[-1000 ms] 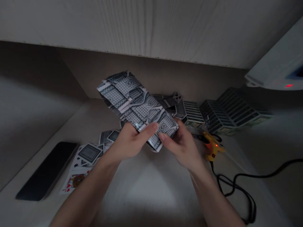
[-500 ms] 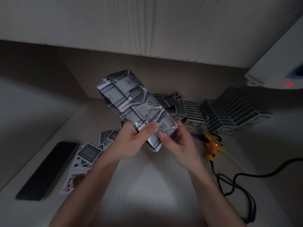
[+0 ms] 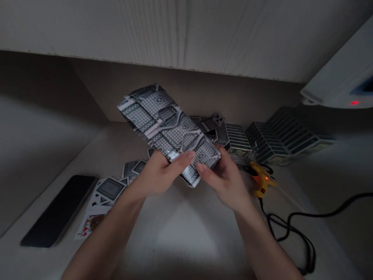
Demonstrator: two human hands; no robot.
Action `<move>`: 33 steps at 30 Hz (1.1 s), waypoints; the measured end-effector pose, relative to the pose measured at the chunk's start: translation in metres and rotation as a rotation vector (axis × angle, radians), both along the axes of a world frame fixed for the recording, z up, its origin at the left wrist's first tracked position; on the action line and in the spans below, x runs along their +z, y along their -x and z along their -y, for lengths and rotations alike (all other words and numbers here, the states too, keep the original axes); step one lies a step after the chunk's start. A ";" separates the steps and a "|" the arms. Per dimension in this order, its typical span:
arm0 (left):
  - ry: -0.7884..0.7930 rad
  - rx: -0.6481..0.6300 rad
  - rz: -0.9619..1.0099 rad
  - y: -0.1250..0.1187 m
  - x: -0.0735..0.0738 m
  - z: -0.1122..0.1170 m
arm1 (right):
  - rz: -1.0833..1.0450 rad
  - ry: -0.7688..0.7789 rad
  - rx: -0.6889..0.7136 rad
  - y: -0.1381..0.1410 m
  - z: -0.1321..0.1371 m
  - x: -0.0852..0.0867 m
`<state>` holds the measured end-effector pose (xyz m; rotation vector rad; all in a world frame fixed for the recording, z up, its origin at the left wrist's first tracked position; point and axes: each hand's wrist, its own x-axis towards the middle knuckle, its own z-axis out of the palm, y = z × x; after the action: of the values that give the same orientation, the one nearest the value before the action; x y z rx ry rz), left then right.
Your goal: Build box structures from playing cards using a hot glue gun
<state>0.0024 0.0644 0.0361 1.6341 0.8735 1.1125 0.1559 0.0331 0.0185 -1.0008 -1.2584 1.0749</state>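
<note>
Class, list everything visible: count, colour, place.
Card piece: one, grey and white, centre
Phone: one, black, left
Loose cards: several, grey, white, red, beside phone
Rear cards: several, grey, back centre
Card stacks: several, grey, back right
Tool: one, yellow, right
Cable: one, black, right
Device: one, white, upper right
Desk: one, pale, underneath
Panel: one, pale, overhead
Walls: two, greyish, left and back
Left hand, right hand: two, bare, gripping piece
Forearms: two, bare, bottom

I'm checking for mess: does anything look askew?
Yes: loose, rectangular playing cards beside the flat black phone lie overlapping at mixed angles, some showing grey backs, others faces, so they look untidy.
</note>
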 end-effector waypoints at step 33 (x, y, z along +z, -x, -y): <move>-0.024 -0.133 -0.001 0.000 0.003 -0.005 | 0.026 0.021 -0.025 -0.001 0.005 0.007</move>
<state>0.0022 0.0693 0.0390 1.6872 0.7435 1.0330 0.1574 0.0283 0.0259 -1.0469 -1.2548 1.0616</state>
